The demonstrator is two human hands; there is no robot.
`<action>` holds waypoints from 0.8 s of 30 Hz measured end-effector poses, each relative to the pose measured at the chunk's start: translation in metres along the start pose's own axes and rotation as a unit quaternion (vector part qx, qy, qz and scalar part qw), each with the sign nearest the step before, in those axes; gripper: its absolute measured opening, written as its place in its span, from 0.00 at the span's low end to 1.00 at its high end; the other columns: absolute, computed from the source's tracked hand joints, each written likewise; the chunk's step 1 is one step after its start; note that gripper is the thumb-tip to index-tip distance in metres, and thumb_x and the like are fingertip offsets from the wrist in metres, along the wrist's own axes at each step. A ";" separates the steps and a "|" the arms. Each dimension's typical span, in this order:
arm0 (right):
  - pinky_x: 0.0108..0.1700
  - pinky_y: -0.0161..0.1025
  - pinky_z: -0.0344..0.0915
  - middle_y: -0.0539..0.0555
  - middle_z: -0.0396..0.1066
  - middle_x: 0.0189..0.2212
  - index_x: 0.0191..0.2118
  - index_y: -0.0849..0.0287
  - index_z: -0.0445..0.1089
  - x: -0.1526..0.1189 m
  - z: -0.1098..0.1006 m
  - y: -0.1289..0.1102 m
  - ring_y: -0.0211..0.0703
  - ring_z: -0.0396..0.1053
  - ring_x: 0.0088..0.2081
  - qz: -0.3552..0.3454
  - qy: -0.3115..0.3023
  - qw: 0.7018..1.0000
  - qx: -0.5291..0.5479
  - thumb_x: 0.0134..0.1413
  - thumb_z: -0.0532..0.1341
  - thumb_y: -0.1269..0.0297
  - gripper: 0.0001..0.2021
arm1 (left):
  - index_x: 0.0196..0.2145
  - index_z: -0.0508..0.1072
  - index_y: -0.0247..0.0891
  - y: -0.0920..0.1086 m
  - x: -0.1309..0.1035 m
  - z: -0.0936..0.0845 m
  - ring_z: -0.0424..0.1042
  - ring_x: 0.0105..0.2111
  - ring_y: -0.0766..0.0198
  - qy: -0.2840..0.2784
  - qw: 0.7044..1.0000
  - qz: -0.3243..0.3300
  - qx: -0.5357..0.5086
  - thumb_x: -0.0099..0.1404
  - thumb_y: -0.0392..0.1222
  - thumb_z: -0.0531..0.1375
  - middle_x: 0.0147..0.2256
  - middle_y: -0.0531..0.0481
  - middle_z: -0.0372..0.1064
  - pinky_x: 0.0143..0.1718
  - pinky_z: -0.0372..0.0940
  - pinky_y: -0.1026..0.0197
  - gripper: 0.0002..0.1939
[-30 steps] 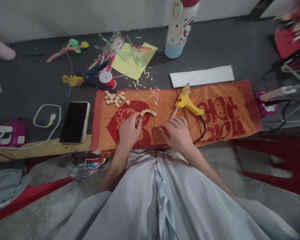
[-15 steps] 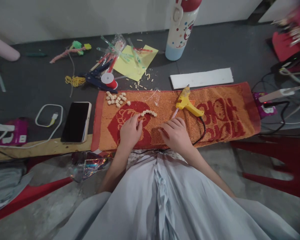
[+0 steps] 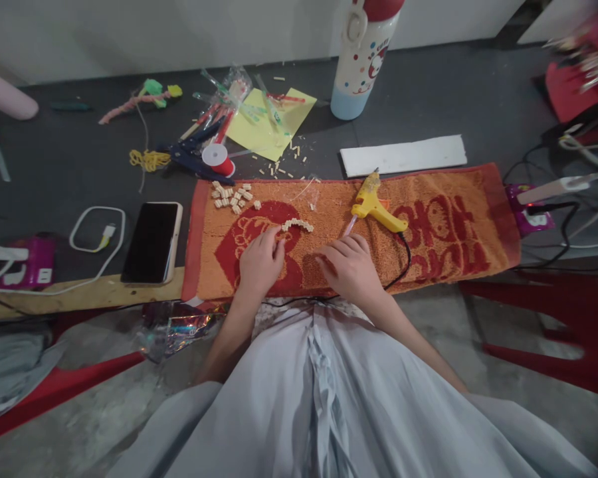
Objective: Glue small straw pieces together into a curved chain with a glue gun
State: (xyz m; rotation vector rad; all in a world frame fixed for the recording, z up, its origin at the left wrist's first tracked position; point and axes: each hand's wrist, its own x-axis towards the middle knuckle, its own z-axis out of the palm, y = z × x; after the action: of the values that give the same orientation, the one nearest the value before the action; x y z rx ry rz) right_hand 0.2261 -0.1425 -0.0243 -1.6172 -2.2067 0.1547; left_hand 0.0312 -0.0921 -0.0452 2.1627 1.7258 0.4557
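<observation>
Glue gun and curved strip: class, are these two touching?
Apart. The head view shows a stretch of the orange towel between the curved strip and the glue gun.

To the left of the left hand point(image 3: 262, 262), a phone point(image 3: 149, 242) with a dark screen lies beside a looped white cable point(image 3: 124, 229). Farther left is a purple box point(image 3: 42, 263). Beyond the right hand point(image 3: 351, 265), toward the wall point(image 3: 179, 33), stands a white and light-blue bottle point(image 3: 361, 66) with a red top. A red chair point(image 3: 553, 315) is to that hand's right.
</observation>
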 end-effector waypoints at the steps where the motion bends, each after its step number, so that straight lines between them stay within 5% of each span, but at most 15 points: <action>1: 0.52 0.44 0.56 0.53 0.77 0.33 0.39 0.57 0.75 0.000 0.000 0.000 0.46 0.67 0.38 -0.003 0.003 1.000 -0.002 0.66 0.55 0.66 0.10 | 0.54 0.71 0.36 0.000 0.000 0.000 0.76 0.45 0.57 0.000 1.000 0.000 0.001 0.71 0.41 0.54 0.42 0.44 0.77 0.47 0.66 0.61 0.17; 24: 0.52 0.44 0.56 0.54 0.77 0.34 0.39 0.58 0.75 -0.003 0.004 0.002 0.45 0.66 0.38 -0.021 0.018 1.000 0.001 0.67 0.55 0.66 0.10 | 0.54 0.70 0.36 0.000 0.000 0.000 0.76 0.47 0.57 -0.001 1.000 0.003 0.010 0.71 0.41 0.54 0.45 0.43 0.77 0.49 0.67 0.60 0.16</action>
State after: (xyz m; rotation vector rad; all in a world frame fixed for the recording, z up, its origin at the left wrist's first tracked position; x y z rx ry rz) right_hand 0.2276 -0.1438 -0.0292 -1.5590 -2.2110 0.1168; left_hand 0.0309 -0.0919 -0.0452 2.1817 1.7317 0.4379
